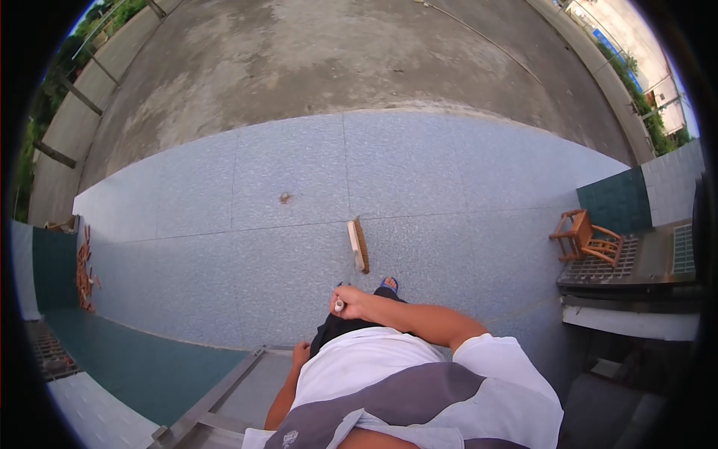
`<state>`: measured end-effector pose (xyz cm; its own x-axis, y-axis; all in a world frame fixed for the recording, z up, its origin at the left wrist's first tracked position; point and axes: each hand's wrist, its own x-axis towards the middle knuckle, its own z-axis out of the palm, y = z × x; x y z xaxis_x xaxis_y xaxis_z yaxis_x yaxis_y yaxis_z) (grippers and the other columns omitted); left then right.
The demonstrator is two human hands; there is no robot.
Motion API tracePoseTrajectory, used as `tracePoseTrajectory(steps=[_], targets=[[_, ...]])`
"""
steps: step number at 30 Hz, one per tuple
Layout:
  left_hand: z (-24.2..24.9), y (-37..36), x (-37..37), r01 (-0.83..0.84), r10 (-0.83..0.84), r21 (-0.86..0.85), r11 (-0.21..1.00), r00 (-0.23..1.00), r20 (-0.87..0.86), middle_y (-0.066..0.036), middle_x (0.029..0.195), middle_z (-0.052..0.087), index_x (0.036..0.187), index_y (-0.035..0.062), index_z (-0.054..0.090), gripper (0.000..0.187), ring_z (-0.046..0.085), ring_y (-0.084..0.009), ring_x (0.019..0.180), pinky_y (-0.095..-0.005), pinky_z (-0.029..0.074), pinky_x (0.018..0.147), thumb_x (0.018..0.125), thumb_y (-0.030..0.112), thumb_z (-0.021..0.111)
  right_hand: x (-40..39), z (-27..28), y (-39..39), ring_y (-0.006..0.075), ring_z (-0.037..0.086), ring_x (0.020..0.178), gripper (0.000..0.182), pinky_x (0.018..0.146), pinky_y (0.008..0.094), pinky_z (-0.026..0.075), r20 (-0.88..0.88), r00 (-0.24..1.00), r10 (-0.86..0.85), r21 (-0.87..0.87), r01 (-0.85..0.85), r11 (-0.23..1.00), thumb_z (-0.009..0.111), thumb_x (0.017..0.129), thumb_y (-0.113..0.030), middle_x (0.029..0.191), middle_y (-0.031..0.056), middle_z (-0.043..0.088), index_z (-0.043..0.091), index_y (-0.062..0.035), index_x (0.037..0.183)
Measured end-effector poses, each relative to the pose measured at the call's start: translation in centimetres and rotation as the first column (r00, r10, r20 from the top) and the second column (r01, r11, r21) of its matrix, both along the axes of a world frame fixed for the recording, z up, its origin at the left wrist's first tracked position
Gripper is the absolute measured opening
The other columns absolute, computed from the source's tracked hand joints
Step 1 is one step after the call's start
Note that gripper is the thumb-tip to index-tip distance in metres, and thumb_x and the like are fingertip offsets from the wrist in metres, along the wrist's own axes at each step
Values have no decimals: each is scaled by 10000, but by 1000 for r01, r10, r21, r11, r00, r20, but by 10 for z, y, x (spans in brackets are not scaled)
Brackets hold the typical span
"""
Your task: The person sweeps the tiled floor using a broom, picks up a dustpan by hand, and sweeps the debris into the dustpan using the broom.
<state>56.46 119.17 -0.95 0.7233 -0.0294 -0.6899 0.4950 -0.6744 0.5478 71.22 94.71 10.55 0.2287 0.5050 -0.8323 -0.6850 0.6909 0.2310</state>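
My right hand is closed around the pale handle of a push broom, held in front of my waist with the handle's end pointing up at me. The broom head, a light block with a row of brown bristles, rests on the blue-grey tiled floor just ahead of my feet. My left hand hangs low beside my left thigh, its fingers mostly hidden from above. A small brown clump of debris lies on the tiles ahead and to the left of the broom head.
A wooden stool lies tipped beside a ledge at the right. Reddish-brown pieces are piled along the left wall. Beyond the tiles stretches a stained concrete yard, with a long thin pole on it. A grey-framed door stands behind my left side.
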Motion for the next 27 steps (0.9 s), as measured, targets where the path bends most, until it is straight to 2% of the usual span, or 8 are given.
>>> tracePoseTrajectory(steps=[4,6,9,13,18,20,22,27], targets=[[0,-2,-6,35,-35,40,999,999,3,-162,682,580,770,17,593,244,572,-233,630,-321,430,566,679,241,557,16,5,5,93,326,338,176,300,195,283,65,998,-10,50,7,999,387,710,10,456,13,338,353,-49,548],[-5,-6,-5,39,-38,59,998,999,-21,-160,690,582,781,23,594,238,574,-238,640,-321,430,569,682,236,553,23,-13,-19,58,343,346,168,286,166,270,25,995,-99,226,90,970,399,738,-8,467,-13,354,355,-47,580],[-13,-19,5,19,-19,17,1000,1000,-17,-155,705,584,789,34,597,231,577,-240,665,-316,433,585,687,235,544,14,-8,-77,48,359,346,40,283,163,285,-64,975,-211,359,219,907,415,739,-16,503,-2,398,382,-1,723],[12,-44,32,91,-91,20,996,996,4,-150,737,587,796,44,603,222,574,-238,699,-314,434,616,688,228,540,-17,16,-157,52,369,354,242,280,169,295,-103,921,-376,374,386,843,397,780,-44,524,4,385,329,50,993],[5,-65,62,222,-223,20,975,974,37,-143,746,588,784,39,606,205,568,-239,704,-321,430,632,681,205,546,-64,38,-252,51,380,356,183,287,169,306,-11,855,-519,281,501,819,413,769,-44,528,4,398,348,41,918],[8,-76,69,206,-207,21,978,976,64,-141,739,587,769,28,605,200,564,-243,692,-326,429,626,683,198,543,-77,39,-288,49,383,366,60,297,174,306,105,847,-521,20,522,853,406,769,-54,499,-2,393,398,3,787],[7,-87,79,243,-245,40,969,966,77,-141,739,587,766,28,605,198,565,-243,692,-326,428,626,688,198,540,-84,26,-328,48,380,362,55,299,178,307,135,854,-502,-67,514,855,410,768,-59,481,-11,384,396,-26,726],[19,-129,98,316,-315,148,937,948,-31,-144,743,585,770,27,604,208,565,-249,696,-332,425,630,705,210,529,-69,7,-407,55,363,350,190,307,190,311,150,862,-485,-418,500,759,419,740,-49,447,-22,368,353,-89,566]])
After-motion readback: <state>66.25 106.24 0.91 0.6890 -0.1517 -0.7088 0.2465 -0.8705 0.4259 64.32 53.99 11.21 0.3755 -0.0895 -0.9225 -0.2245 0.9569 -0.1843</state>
